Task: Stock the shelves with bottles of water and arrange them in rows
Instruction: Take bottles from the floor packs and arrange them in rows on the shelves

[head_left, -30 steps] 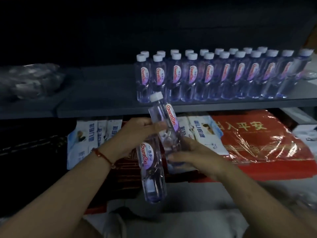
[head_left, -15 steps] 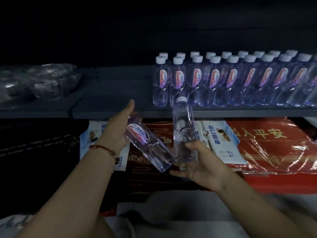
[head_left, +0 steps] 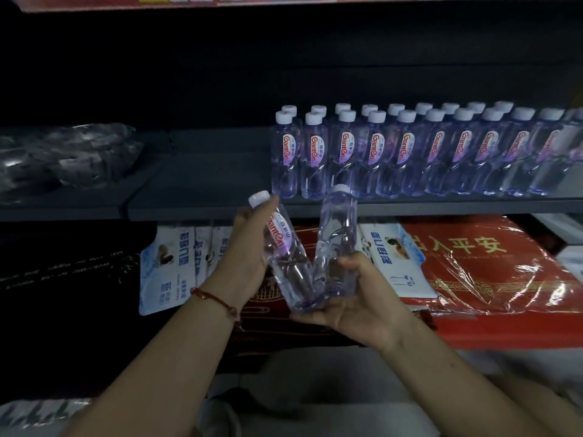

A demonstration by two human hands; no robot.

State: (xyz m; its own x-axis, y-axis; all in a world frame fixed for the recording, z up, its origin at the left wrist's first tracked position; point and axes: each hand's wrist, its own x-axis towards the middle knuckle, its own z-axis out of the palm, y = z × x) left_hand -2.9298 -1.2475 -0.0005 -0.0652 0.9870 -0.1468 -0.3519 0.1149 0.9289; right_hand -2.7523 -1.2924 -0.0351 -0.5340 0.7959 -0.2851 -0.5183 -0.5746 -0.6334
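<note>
Two rows of clear water bottles with white caps and pink labels stand on the right part of the dark shelf. In front of the shelf edge, my left hand holds a labelled bottle tilted with its cap up and to the left. My right hand grips the base of a second bottle, which stands nearly upright with its label turned away. The two bottle bases touch above my right palm.
A crumpled plastic wrap lies on the shelf's left end. Below the shelf sit white-blue packets and a red shrink-wrapped box. The shelf left of the bottle rows shows bare dark board.
The bottle in my left hand has swung from lying slanted to more upright, cap now raised. The right-hand bottle stays upright. Both hands sit a little lower against the shelf.
</note>
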